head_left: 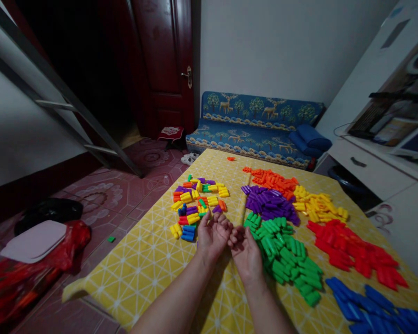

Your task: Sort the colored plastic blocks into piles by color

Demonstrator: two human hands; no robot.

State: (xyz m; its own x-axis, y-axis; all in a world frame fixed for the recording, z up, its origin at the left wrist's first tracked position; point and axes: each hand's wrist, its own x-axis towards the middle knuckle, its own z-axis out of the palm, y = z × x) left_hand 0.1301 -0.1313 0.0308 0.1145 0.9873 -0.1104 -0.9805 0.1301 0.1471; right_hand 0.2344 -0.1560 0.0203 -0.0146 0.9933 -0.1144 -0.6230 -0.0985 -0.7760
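My left hand (213, 234) and my right hand (245, 253) are side by side over the table, palms up, their fingertips touching. The fingers of both curl loosely, and the palms show nothing in them. Just beyond my left hand lies a mixed group of plastic building pieces (195, 197) in yellow, purple, orange, green, blue and red. A pile of green pieces (285, 255) sits right beside my right hand. Behind it are purple pieces (270, 202) and orange pieces (273, 182).
Yellow pieces (318, 205), red pieces (357, 250) and blue pieces (376, 308) form separate piles at the right. A yellow patterned cloth (142, 273) covers the table. Beyond stands a blue sofa (251, 132). One green piece (111, 239) lies on the floor.
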